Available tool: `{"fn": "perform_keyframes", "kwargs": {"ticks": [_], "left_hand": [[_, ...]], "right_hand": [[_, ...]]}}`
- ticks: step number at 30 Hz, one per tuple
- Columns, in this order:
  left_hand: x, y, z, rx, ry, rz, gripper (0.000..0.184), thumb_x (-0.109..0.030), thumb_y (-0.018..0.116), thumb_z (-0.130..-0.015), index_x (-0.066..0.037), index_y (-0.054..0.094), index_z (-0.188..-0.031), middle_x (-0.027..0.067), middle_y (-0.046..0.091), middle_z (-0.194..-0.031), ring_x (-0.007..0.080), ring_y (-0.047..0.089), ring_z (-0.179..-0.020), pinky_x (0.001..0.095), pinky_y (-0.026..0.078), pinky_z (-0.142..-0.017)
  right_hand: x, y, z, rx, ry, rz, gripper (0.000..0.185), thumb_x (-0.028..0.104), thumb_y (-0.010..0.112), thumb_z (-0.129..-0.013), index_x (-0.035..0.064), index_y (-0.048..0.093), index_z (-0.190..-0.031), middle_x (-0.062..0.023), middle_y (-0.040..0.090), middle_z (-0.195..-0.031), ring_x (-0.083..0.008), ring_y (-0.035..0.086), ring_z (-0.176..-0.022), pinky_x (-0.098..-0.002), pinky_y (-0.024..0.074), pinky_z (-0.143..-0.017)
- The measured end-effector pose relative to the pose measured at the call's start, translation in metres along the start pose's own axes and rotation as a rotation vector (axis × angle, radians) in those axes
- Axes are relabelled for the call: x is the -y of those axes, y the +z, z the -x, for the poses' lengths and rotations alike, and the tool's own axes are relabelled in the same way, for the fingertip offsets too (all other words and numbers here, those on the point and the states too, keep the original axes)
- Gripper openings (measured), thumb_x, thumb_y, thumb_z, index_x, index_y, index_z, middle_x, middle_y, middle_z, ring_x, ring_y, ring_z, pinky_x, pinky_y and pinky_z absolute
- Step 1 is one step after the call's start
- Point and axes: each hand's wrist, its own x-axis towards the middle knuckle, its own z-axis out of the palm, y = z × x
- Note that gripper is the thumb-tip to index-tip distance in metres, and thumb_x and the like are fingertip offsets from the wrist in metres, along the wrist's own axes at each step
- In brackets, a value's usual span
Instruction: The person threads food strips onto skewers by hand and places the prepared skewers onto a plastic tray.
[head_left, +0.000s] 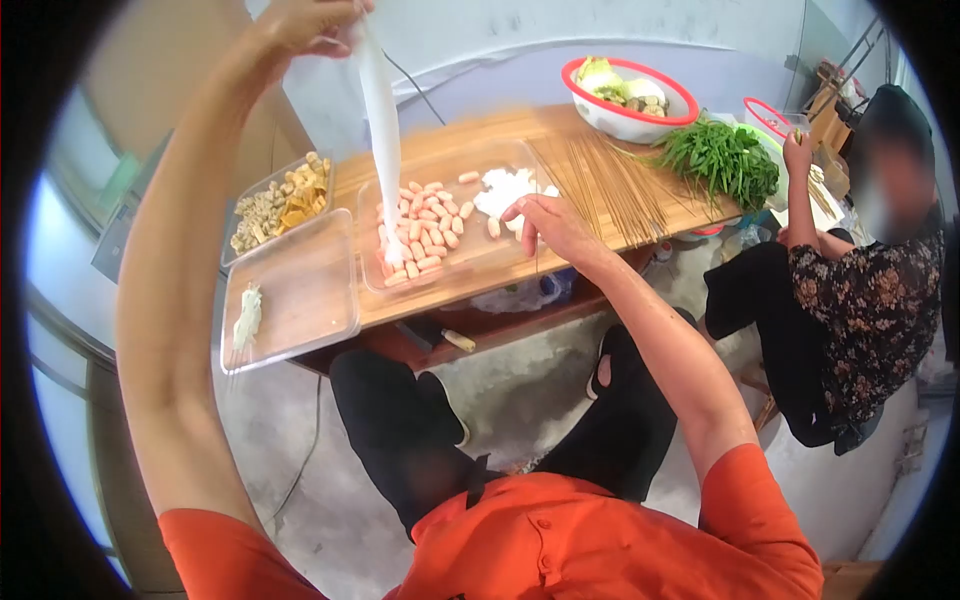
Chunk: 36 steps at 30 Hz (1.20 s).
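My left hand is raised high at the upper left, its fingers closed on the top of a long white plastic bag. The bag hangs down, its lower end among the small pink sausages in a clear shallow tray. My right hand is over the tray's right side, close to a pile of white pieces. Its fingers are bent and somewhat apart, with no held object plainly visible. A few sausages lie apart from the main heap.
Thin wooden skewers lie right of the tray, beside leafy greens. Behind stands a red-rimmed bowl of vegetables. At left are a food-filled container and another clear tray. A person sits at the right.
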Motion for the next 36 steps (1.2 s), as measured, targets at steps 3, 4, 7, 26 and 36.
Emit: {"fn": "perform_keyframes", "kwargs": {"ticks": [3, 4, 7, 26, 36], "left_hand": [[0.001, -0.003, 0.002, 0.023, -0.055, 0.0, 0.021, -0.022, 0.064, -0.088, -0.006, 0.068, -0.101, -0.0008, 0.06, -0.087, 0.0086, 0.057, -0.077, 0.0258, 0.053, -0.07], [-0.01, 0.001, 0.01, 0.018, -0.037, 0.005, 0.02, -0.021, 0.064, -0.087, -0.006, 0.069, -0.099, -0.0011, 0.059, -0.083, 0.0086, 0.056, -0.076, 0.0262, 0.053, -0.069], [-0.017, -0.001, 0.013, 0.032, -0.044, -0.036, 0.019, -0.022, 0.064, -0.087, -0.007, 0.069, -0.098, -0.0015, 0.059, -0.082, 0.0082, 0.057, -0.076, 0.0254, 0.053, -0.069], [-0.028, -0.021, 0.027, 0.074, 0.033, -0.015, 0.018, -0.023, 0.063, -0.086, -0.008, 0.069, -0.096, 0.0024, 0.067, -0.103, 0.0076, 0.059, -0.08, 0.0242, 0.053, -0.07], [-0.014, -0.033, 0.045, 0.077, -0.021, -0.066, 0.019, -0.023, 0.064, -0.086, -0.008, 0.069, -0.098, -0.0013, 0.062, -0.084, 0.0075, 0.059, -0.074, 0.025, 0.052, -0.069]], "right_hand": [[0.014, 0.002, -0.023, -0.027, -0.118, -0.051, 0.035, 0.024, 0.038, -0.099, -0.0004, 0.061, -0.108, -0.0041, 0.061, -0.069, -0.0108, 0.056, -0.067, -0.0259, 0.0463, -0.065], [0.024, 0.004, -0.027, -0.051, -0.146, -0.083, 0.035, 0.024, 0.039, -0.099, -0.0008, 0.061, -0.109, -0.0052, 0.063, -0.073, -0.0102, 0.056, -0.067, -0.0258, 0.0462, -0.065], [0.034, 0.005, -0.048, -0.038, -0.177, -0.197, 0.032, 0.02, 0.048, -0.096, -0.0018, 0.058, -0.118, -0.0071, 0.065, -0.088, -0.0084, 0.052, -0.066, -0.0239, 0.0453, -0.063], [0.085, 0.059, -0.087, 0.225, -0.124, -0.289, 0.046, 0.03, 0.074, -0.082, 0.0054, 0.061, -0.118, 0.0004, 0.066, -0.095, -0.0035, 0.053, -0.078, -0.0181, 0.0401, -0.065], [0.08, 0.098, -0.09, 0.116, -0.093, -0.336, 0.03, 0.023, 0.073, -0.084, 0.0017, 0.067, -0.105, 0.0004, 0.066, -0.084, -0.0044, 0.05, -0.066, -0.0199, 0.0398, -0.059]]}}
